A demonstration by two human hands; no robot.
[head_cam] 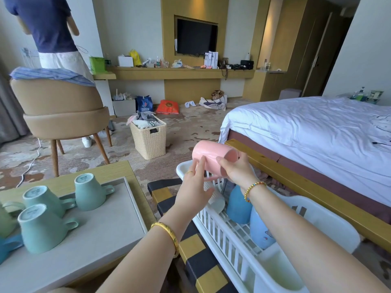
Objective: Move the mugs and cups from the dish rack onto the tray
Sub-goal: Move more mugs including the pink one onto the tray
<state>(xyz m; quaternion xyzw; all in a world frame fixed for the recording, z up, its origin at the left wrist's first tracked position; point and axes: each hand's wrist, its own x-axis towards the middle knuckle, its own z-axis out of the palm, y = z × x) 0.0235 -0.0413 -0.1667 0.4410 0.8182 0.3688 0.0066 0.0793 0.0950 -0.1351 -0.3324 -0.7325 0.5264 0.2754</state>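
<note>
Head view: we hold the pink mug point(211, 153) tilted just above the far end of the dish rack point(222, 235), right hand point(237, 170) curled round it, left hand point(194, 187) touching it with straight fingers. Blue cups point(239, 206) sit inside the dish rack; the tray point(118, 225) with teal mugs point(90, 192) lies left of it.

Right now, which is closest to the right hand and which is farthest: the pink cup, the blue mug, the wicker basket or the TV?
1. pink cup: held in the right hand itself.
2. blue mug: just below the wrist, in the dish rack.
3. wicker basket: on the floor, off to the left.
4. TV: on the far wall.
</note>
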